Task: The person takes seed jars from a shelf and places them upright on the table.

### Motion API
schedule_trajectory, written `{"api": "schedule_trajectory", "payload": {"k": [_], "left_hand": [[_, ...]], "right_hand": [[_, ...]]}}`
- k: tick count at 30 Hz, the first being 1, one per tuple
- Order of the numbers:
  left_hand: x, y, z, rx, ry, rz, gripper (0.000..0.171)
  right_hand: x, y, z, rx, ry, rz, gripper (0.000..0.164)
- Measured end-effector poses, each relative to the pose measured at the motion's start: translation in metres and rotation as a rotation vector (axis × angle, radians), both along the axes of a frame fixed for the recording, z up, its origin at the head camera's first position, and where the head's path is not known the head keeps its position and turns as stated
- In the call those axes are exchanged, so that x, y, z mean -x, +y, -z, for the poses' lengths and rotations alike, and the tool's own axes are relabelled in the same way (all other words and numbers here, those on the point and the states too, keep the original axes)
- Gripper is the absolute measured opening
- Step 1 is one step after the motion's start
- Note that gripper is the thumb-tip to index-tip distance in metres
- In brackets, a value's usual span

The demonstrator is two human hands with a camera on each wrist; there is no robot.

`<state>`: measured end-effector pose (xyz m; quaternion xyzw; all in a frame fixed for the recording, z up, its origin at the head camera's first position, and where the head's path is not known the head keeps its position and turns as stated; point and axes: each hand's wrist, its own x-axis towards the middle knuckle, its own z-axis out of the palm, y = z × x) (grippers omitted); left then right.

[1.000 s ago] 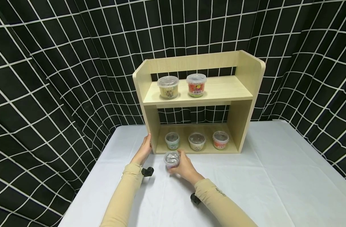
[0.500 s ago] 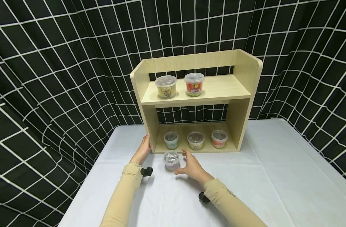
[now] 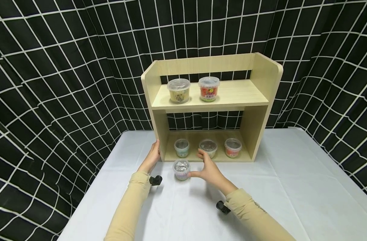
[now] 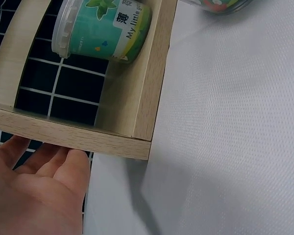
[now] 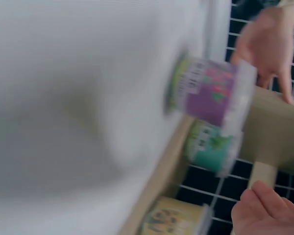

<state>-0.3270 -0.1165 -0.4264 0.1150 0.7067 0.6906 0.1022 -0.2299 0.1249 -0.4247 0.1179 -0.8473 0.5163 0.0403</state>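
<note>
A lidded plastic cup with a purple label [image 5: 210,93] stands on the white tablecloth, just in front of the wooden shelf unit [image 3: 259,134]. To its right, my right hand [image 3: 213,173] is raised with thumb and fingers spread, holding nothing. The thumb tip lies close to the purple cup; whether it touches is unclear. In the head view its fingers overlap the front of a cream lidded cup [image 3: 208,146] on the lower shelf. My left hand [image 4: 44,191] rests its fingers against the outside of the unit's left side panel. A green mint-labelled cup [image 4: 100,29] sits just inside that panel.
A red-labelled cup [image 3: 232,148] stands at the right of the lower shelf. The upper shelf bears a yellow cup [image 3: 179,92] and a taller-looking red cup [image 3: 209,90]. Black cloth with a white grid [image 3: 66,83] hangs behind and at both sides.
My right hand has let go of the purple cup, opened, and moved right and upward. The purple cup stays on the table, and my left hand remains at the side panel.
</note>
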Motion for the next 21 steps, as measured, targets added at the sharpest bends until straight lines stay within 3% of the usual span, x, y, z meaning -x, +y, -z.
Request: {"api": "schedule_trajectory", "payload": {"k": [10,21], "left_hand": [[0.016,-0.002,0.026,0.035,0.018,-0.048,0.073],[0.015,-0.003,0.025,0.026,0.016,-0.046,0.072]], "right_hand": [[0.001,0.014,-0.030,0.105,0.056,0.023,0.095],[0.009,0.035,-0.063,0.185,0.137,0.058,0.086]]}}
